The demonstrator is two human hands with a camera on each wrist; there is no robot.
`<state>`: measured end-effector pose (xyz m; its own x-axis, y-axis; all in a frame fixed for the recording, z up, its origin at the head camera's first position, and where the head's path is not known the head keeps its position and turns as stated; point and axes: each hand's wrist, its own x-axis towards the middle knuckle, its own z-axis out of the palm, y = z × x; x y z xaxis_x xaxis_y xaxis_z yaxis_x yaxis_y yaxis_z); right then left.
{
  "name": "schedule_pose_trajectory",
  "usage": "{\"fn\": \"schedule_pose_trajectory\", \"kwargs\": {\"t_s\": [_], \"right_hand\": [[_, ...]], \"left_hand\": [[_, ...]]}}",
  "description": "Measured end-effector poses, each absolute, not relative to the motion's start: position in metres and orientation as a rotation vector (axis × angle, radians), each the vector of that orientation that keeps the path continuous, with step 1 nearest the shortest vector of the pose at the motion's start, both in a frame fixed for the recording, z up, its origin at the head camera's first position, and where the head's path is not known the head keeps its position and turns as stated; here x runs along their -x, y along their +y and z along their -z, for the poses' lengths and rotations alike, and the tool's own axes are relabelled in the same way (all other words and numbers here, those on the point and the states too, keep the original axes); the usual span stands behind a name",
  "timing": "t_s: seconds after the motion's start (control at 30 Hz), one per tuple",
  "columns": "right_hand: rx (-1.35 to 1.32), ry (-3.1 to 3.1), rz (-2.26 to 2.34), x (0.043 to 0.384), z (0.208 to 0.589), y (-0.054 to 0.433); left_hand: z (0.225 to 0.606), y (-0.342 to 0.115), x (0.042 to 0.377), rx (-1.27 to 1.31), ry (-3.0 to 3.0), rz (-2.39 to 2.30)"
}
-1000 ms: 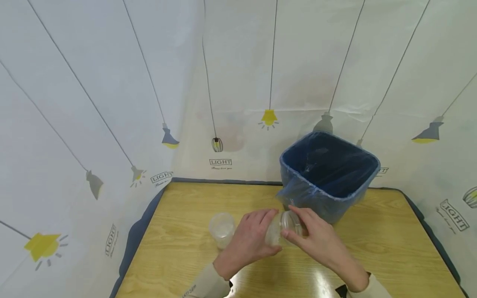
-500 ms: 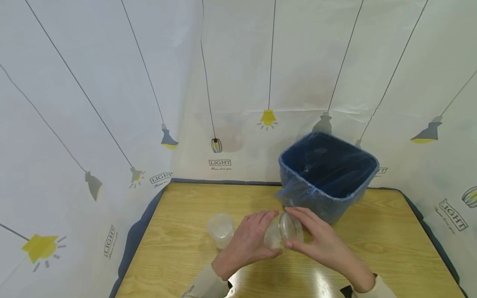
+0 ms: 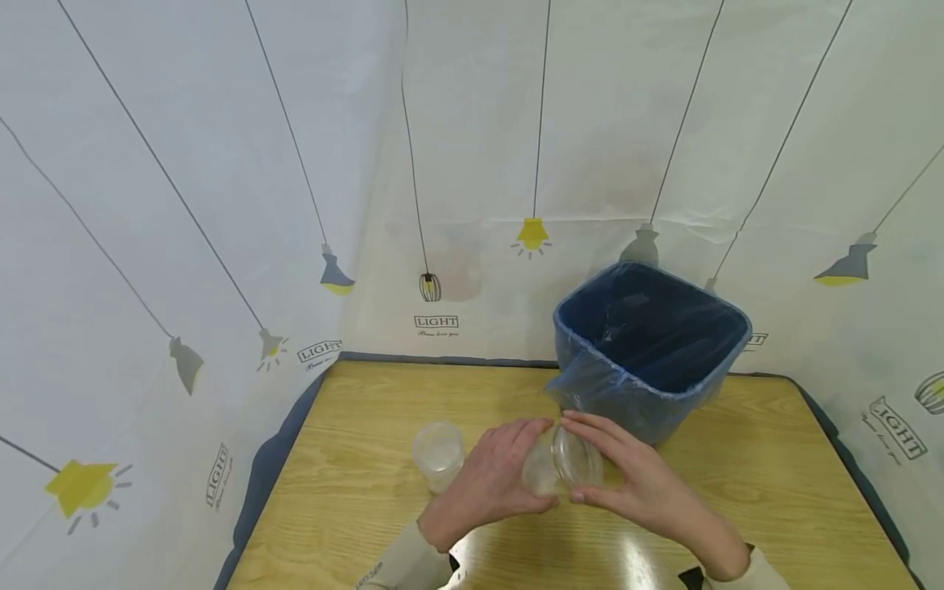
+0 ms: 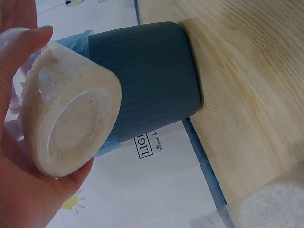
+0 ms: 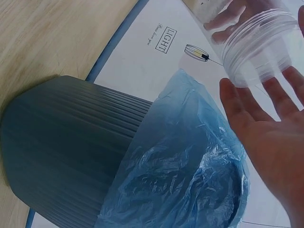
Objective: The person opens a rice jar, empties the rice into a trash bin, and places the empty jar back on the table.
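Observation:
My left hand (image 3: 490, 479) grips a clear plastic jar (image 3: 540, 469) with white residue inside, held on its side just above the table. The left wrist view shows the jar's round base (image 4: 71, 130) in my palm. My right hand (image 3: 627, 475) holds the jar's clear lid (image 3: 575, 456) at its mouth, fingers over the top and thumb below. In the right wrist view the ribbed clear lid (image 5: 259, 45) sits at my fingertips. Both hands are in front of the bin.
A blue-grey ribbed bin (image 3: 649, 344) lined with a blue plastic bag (image 5: 190, 161) stands on the wooden table (image 3: 752, 467) right behind my hands. A second clear cup (image 3: 438, 455) stands to the left. Printed white curtains enclose the table.
My right hand has turned around the lid, its fingers shifting up over the rim. The jar has stayed in my left hand in nearly the same place.

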<state>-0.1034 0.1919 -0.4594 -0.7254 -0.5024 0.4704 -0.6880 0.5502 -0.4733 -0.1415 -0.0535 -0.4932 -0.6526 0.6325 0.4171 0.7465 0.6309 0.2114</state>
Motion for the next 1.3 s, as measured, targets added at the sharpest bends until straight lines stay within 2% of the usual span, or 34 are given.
{"fn": "schedule_pose_trajectory", "kwargs": {"t_s": [0.37,0.63,0.77,1.3], "right_hand": [[-1.054,-2.488,-1.014,0.104,0.456,0.191],[-0.591,-2.74,-1.084,0.103,0.453,0.178],[-0.502,-2.798,-1.051,0.104,0.453,0.175],[-0.69,-2.639,-0.991,0.108,0.454,0.178]], "left_hand": [[0.487,-0.055,0.14,1.128,-2.612,0.667],[0.493,-0.051,0.139,1.027,-2.565,0.441],[0.498,-0.051,0.138,1.014,-2.518,0.393],[0.497,-0.055,0.141,1.045,-2.491,0.475]]}}
